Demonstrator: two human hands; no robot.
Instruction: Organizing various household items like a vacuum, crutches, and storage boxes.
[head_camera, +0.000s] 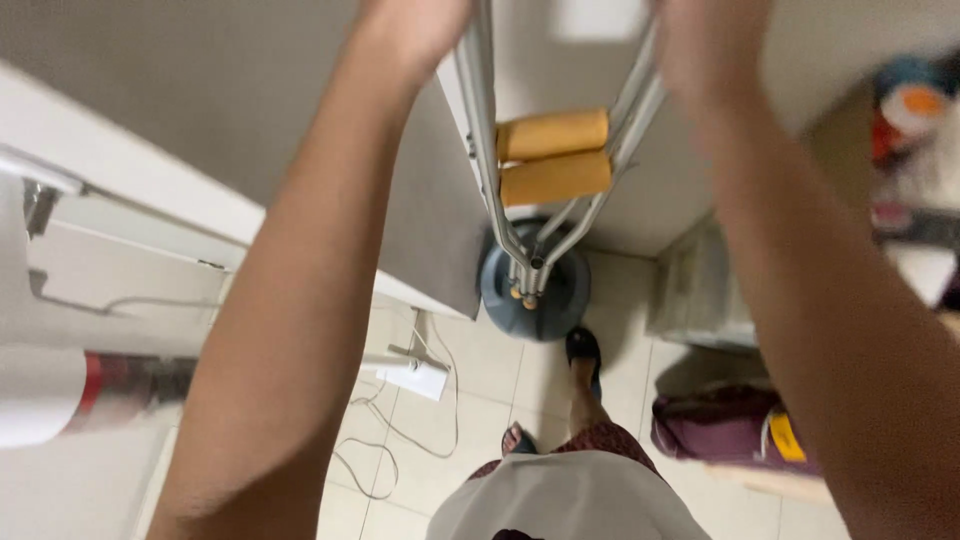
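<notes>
A pair of metal crutches (520, 190) with two yellow foam handgrips (553, 157) stands upright against the pale wall, tips down near a round blue-grey jug (535, 292). Both my arms reach up to the crutch tops at the upper edge of the head view. My left hand (412, 28) is against the left crutch tube. My right hand (705, 45) covers the right tube. Both hands are blurred and cut off by the frame edge, so their fingers are hidden. Below I see my pale shirt and my foot in a dark sandal (583, 346).
A white panel (120, 190) juts in from the left, with a white-and-red cylinder (70, 395) beneath it. A white power adapter (415, 378) with loose cables lies on the tiled floor. A clear plastic box (700, 290) and a purple bag (720, 430) sit at the right.
</notes>
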